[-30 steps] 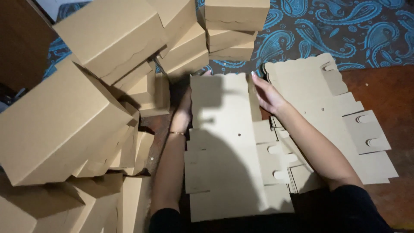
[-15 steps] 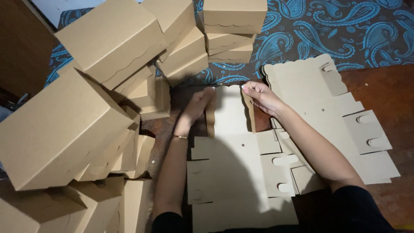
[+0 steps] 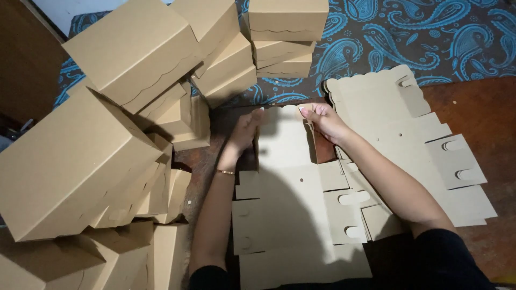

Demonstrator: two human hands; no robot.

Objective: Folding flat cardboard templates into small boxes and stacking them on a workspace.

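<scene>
A flat brown cardboard box blank [image 3: 293, 215] lies in front of me on a dark wooden floor. Its far panel [image 3: 285, 139] is raised, with both side edges folded upward. My left hand [image 3: 244, 129] grips the panel's left edge, a thin bracelet on the wrist. My right hand [image 3: 322, 121] pinches the panel's right edge near the scalloped top. Cut-out tabs of the blank [image 3: 349, 212] lie flat beside my right forearm.
A stack of flat scalloped blanks [image 3: 392, 115] lies to the right. Several assembled brown boxes are piled at the left [image 3: 70, 161] and at the back [image 3: 285, 37]. A blue paisley cloth [image 3: 419, 37] covers the floor beyond.
Both hands moved inward from the flat sheet's far corners, and the far panel's side edges have been folded up and drawn closer together.
</scene>
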